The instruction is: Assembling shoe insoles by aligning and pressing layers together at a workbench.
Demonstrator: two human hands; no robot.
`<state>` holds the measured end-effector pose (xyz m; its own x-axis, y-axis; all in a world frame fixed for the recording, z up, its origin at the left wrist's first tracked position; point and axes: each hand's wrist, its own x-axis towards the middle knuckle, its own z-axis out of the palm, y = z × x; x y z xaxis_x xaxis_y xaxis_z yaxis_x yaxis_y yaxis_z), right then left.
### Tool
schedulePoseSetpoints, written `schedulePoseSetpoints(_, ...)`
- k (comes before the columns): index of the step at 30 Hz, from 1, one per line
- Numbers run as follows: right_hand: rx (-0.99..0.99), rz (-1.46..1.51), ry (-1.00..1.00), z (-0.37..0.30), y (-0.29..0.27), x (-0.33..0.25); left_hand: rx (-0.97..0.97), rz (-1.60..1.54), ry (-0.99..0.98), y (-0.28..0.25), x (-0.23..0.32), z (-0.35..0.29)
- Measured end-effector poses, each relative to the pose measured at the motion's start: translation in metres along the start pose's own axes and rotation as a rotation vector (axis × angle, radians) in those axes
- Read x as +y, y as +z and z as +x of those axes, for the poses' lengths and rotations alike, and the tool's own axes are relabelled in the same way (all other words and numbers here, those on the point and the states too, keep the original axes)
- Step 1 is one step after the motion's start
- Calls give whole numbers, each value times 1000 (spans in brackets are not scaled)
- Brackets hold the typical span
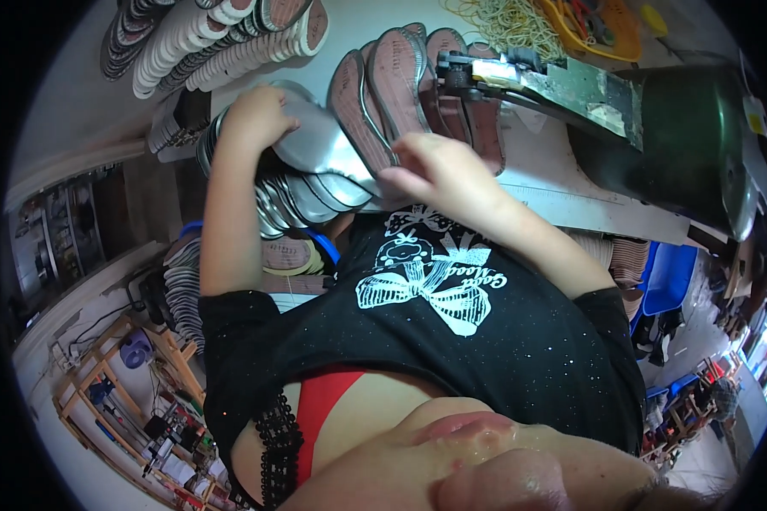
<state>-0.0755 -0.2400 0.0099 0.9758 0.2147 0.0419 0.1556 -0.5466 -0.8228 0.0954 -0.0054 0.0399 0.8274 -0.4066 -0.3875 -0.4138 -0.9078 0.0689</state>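
Observation:
My left hand [260,115] rests on top of a fanned stack of grey shoe insoles [315,183] and grips the uppermost grey insole [320,140]. Beside it, my right hand [439,175] lies on the right end of that stack, fingers curled at the edge of the insoles. Just beyond my right hand stands a row of brown-pink shoe soles [400,85] leaning on the white worktable [554,183]. My black printed shirt [452,324] fills the lower middle of the view.
White-edged soles [222,43] lie in rows at the far left of the table. A dark green machine [682,145] with a worn arm [571,85] stands at the right. A heap of rubber bands [507,21] and an orange tray [609,30] sit behind. Blue bins [669,277] are below right.

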Motion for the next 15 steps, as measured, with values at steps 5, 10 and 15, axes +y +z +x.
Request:
schedulePoseSetpoints(5, 50, 130, -274, 17, 45, -9, -346, -839, 116, -64, 39, -32)
schedulePoseSetpoints(10, 224, 516, -222, 18, 33, -17, 326, -1272, 345, -29, 58, -15)
schedulePoseSetpoints(15, -60, 658, 141, -1, -37, -22, 111, -1573, 307, -2, 106, -31)
